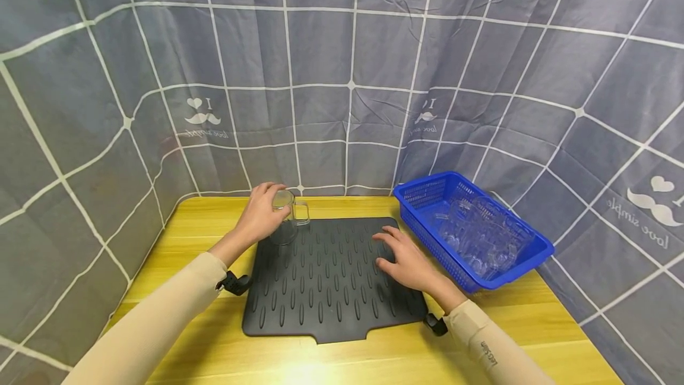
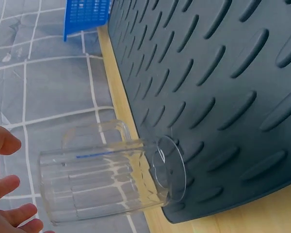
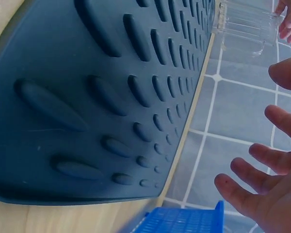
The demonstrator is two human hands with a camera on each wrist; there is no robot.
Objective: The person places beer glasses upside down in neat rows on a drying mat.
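A clear glass mug (image 1: 285, 232) with a squared handle stands at the far left corner of the dark grey ridged mat (image 1: 331, 278). My left hand (image 1: 262, 212) is at the top of this mug, thumb and fingers spread. In the left wrist view a small gap shows between those fingers (image 2: 19, 213) and the upper end of the mug (image 2: 111, 179). Over the right part of the mat hovers my right hand (image 1: 406, 260), its fingers spread and slightly bent. Nothing is between the fingers of the right hand (image 3: 262, 179) in the right wrist view.
To the right of the mat, a blue plastic basket (image 1: 433, 248) holds several clear glass mugs (image 1: 475, 236). Mat and basket are on a yellow wood-grain table (image 1: 214, 218). A grey curtain (image 1: 320, 111) with white lines surrounds the back and sides.
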